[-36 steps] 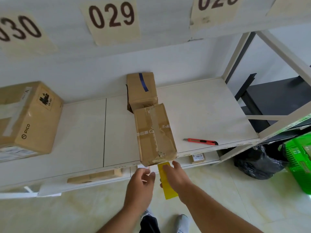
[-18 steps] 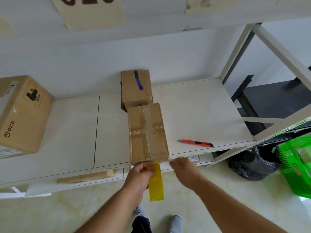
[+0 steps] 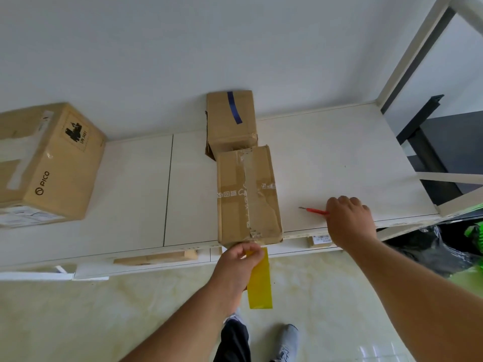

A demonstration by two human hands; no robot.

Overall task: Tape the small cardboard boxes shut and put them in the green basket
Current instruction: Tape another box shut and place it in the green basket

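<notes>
A small brown cardboard box (image 3: 248, 197) patched with clear tape lies lengthwise on the white tabletop (image 3: 339, 158), its near end right at the front edge. The left hand (image 3: 239, 267) is at that near end with its fingers (image 3: 252, 253) pinched shut on the top of a strip of yellow tape (image 3: 260, 283), which hangs straight down past the edge toward the pale tiled floor (image 3: 78, 322). The right hand (image 3: 350, 220) is off to the right of the box, curled over the handle end of a slim red utility knife (image 3: 313, 211) lying on the tabletop; its tip pointing toward the box shows, but whether the fingers actually grip it is hidden by the back of the hand.

Touching the far end of the small box stands a second cardboard box with a blue tape stripe (image 3: 231, 121), against the white wall. Well to the left sits a larger cardboard carton printed "PICO" (image 3: 49, 163). At the far right edge, below the tabletop, only a sliver of the green plastic basket (image 3: 474, 233) shows, behind a crumpled black plastic bag (image 3: 428, 249) on the floor. A white metal shelf post (image 3: 410, 56) rises at the right end
</notes>
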